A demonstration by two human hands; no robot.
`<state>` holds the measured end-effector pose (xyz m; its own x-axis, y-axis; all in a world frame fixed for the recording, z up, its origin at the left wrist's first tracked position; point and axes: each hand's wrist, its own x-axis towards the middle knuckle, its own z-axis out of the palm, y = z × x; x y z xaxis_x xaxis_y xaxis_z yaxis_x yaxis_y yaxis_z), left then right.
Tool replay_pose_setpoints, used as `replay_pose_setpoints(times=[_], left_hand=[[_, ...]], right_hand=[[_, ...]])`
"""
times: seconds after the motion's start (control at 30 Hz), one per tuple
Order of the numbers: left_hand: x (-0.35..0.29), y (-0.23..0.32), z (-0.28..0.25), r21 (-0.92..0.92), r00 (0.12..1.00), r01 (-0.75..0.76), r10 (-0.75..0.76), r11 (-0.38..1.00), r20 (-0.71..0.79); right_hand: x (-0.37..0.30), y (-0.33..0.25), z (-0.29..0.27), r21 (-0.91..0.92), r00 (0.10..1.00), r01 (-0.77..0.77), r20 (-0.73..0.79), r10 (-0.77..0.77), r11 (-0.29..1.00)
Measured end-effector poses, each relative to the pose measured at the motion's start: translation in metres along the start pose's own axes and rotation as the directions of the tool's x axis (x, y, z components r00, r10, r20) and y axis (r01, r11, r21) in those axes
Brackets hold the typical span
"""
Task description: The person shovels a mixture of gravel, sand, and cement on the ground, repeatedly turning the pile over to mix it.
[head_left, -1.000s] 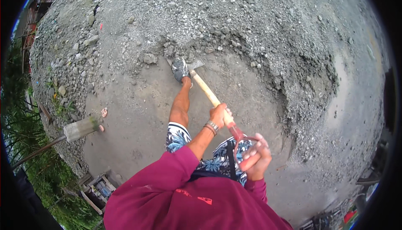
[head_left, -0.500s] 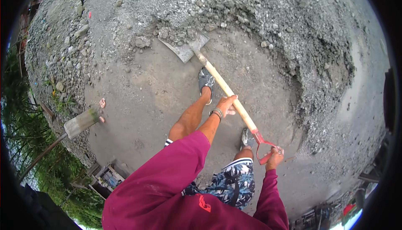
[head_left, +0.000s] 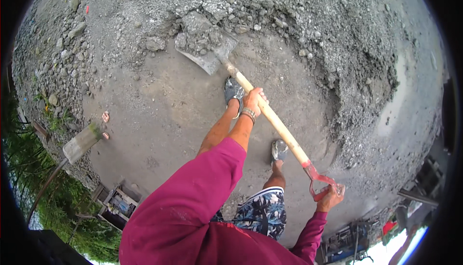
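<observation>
I hold a shovel (head_left: 284,130) with a pale wooden shaft and a red D-shaped handle. My left hand (head_left: 253,102) wraps round the shaft below its middle, toward the blade. At the other end, my right hand (head_left: 332,197) is closed on the red grip. The flat grey blade (head_left: 208,63) lies at the edge of the gravel heap and carries wet grey gravel and stones (head_left: 198,33). My two shoes (head_left: 234,90) stand on the ground on either side of the shaft.
A big heap of grey gravel (head_left: 308,4) curves across the far side and down the right. Loose stones (head_left: 72,48) lie at the left. A concrete post-like block (head_left: 81,144) stands at the left, near small reddish pieces (head_left: 105,116). Wooden crates (head_left: 118,204) sit lower left.
More gravel now lies on the blade. My left hand has moved up the shaft toward the blade, and my right hand with the handle has shifted right and nearer to me.
</observation>
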<state>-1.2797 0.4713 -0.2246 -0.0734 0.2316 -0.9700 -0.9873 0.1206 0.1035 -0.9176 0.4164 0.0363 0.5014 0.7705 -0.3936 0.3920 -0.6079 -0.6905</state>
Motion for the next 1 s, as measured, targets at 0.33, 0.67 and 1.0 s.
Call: replay_pose_setpoints(times=[0.33, 0.67, 1.0], left_hand=[[-0.175, -0.005, -0.090, -0.333, 0.958, -0.260, 0.284, 0.907, 0.027], [-0.438, -0.168, -0.348, -0.328, 0.778, -0.561, 0.348, 0.760, -0.523], [-0.396, -0.193, -0.266, -0.387, 0.940, -0.339, 0.292, 0.857, -0.178]], right_hand=[[0.027, -0.097, -0.073, -0.059, 0.658, 0.729, 0.335, -0.674, 0.682], [-0.061, -0.140, -0.110, 0.692, -0.184, 0.572, 0.631, -0.753, 0.441], [-0.028, -0.014, -0.231, -0.178, 0.424, -0.115, 0.881, 0.210, 0.977]])
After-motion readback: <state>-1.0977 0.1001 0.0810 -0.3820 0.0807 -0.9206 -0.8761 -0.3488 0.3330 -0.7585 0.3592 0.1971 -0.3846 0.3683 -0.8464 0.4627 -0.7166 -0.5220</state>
